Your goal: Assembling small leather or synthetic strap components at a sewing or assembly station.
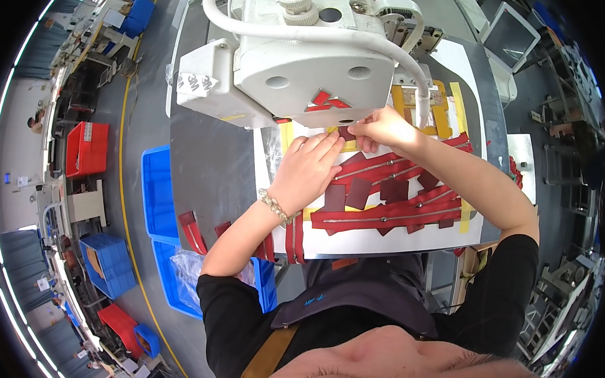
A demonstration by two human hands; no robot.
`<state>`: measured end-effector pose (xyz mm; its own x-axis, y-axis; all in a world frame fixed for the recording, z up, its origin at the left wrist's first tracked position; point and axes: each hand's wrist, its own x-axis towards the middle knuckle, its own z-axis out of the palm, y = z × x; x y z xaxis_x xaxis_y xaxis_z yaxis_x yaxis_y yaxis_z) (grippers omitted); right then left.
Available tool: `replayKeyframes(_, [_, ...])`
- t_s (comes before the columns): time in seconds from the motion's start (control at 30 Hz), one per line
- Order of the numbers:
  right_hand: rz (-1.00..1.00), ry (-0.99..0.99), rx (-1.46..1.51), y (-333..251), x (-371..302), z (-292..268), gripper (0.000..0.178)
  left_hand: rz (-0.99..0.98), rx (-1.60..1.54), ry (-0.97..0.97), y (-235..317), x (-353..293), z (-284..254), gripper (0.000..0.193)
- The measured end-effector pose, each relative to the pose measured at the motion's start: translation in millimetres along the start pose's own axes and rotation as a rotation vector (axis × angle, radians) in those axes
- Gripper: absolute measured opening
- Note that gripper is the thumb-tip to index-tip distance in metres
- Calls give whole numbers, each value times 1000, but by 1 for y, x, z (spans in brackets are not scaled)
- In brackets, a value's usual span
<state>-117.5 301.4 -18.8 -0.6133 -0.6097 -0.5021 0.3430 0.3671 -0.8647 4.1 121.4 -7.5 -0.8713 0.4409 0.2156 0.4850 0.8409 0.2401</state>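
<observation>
Above frame centre, the right hand point(380, 130) pinches a maroon patch point(346, 133); just left, the left hand point(309, 163) lies palm-down, fingers extended, underside hidden.

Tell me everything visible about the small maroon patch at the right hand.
The maroon patch is flat, dark and leather-like in look. The right hand appears to pinch it and partly covers it, just below the white machine head. The left hand has fingertips close beside it; contact is unclear.

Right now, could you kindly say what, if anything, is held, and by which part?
The right hand appears to pinch a small, flat maroon piece by its right edge; the left hand shows no grip.
</observation>
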Motion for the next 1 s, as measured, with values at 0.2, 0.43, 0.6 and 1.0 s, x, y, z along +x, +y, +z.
replayKeyframes(0.2, [-19, 68, -31, -3, -1, 4, 17, 30, 23, 3, -11, 4, 6, 44])
replayKeyframes(0.43, [41, -3, -172, -17, -2, -2, 16, 97, 131, 62, -20, 10, 15, 36])
replayKeyframes(0.6, [29, -56, -288, -24, -4, -8, 20, 62, 87, 44, -22, 10, 16, 38])
replayKeyframes(1.0, [-1153, 58, -1083, 18, -18, -43, 31, 37, -99, -41, -38, 5, 21, 43])
